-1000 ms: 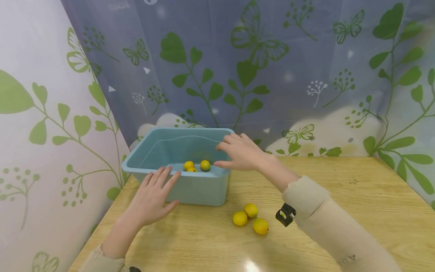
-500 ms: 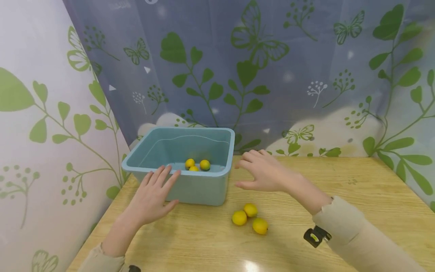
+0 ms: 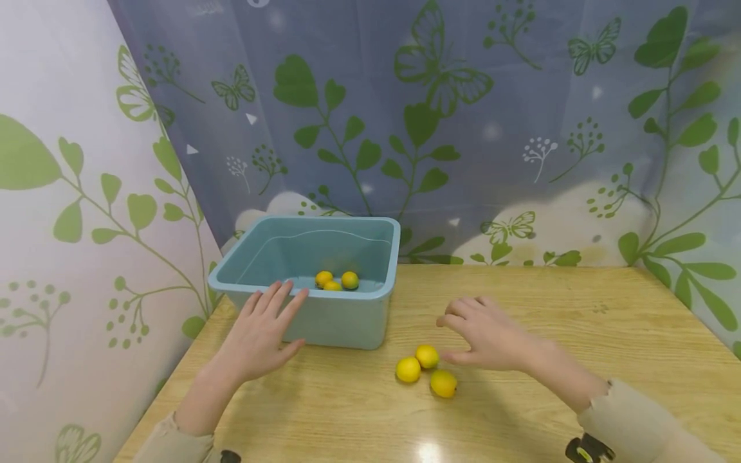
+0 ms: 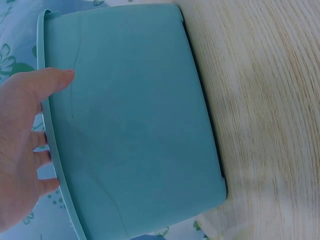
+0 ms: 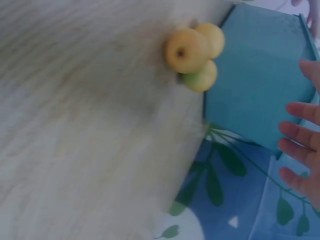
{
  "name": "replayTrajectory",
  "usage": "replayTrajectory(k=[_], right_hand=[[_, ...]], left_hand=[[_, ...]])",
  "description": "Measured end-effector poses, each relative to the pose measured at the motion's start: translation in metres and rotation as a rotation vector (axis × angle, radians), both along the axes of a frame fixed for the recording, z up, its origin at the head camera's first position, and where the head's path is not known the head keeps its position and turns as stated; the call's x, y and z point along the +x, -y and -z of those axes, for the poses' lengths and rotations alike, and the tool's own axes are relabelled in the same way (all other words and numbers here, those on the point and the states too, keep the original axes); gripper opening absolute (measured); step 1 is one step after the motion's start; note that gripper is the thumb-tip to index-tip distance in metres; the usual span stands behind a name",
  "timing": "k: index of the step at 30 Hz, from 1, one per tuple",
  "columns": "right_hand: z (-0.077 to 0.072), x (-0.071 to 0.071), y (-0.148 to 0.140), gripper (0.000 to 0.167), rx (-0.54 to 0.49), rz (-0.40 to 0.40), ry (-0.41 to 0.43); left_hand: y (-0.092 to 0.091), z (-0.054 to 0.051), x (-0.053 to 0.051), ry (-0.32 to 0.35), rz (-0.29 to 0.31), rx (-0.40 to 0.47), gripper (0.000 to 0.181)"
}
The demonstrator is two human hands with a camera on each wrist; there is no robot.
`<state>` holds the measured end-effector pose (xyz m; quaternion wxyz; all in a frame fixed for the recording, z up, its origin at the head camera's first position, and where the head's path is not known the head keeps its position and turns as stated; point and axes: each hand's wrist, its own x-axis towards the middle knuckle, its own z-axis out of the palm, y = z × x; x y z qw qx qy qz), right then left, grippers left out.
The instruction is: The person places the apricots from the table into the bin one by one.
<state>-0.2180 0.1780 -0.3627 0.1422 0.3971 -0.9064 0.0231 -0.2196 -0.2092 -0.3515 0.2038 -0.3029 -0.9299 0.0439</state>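
Note:
A blue-green bin (image 3: 336, 321) stands at the left of the table, with three yellow fruits (image 3: 350, 280) visible on its floor. My left hand (image 3: 255, 341) rests with spread fingers on the bin's near rim; in the left wrist view the thumb of this hand (image 4: 22, 130) lies along the bin's wall (image 4: 135, 120). Three more yellow fruits (image 3: 408, 370) sit grouped on the table, right of the bin. Just right of them hovers my right hand (image 3: 492, 334), empty, its fingers loosely bent. The right wrist view shows the fruits (image 5: 187, 50) and that hand (image 5: 305, 135) apart.
The wooden table (image 3: 556, 321) reaches back to a blue patterned curtain (image 3: 347, 128) behind the bin. A pale patterned curtain (image 3: 87, 244) hangs along the left side, close to the bin.
My right hand has moved from above the bin's right rim, rightward and toward me, to beside the loose fruits. My left hand has stayed on the rim.

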Motion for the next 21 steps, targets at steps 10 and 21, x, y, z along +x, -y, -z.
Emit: replayTrajectory(k=[10,21], right_hand=[[0.031,0.013,-0.005,0.051,0.051,-0.012,0.100],[0.057,0.021,-0.001,0.049,0.058,0.004,0.117]], left_hand=[[0.000,-0.001,0.000,-0.006,-0.001,-0.004,0.079],[0.000,-0.001,0.000,-0.003,0.003,-0.011,0.079]])
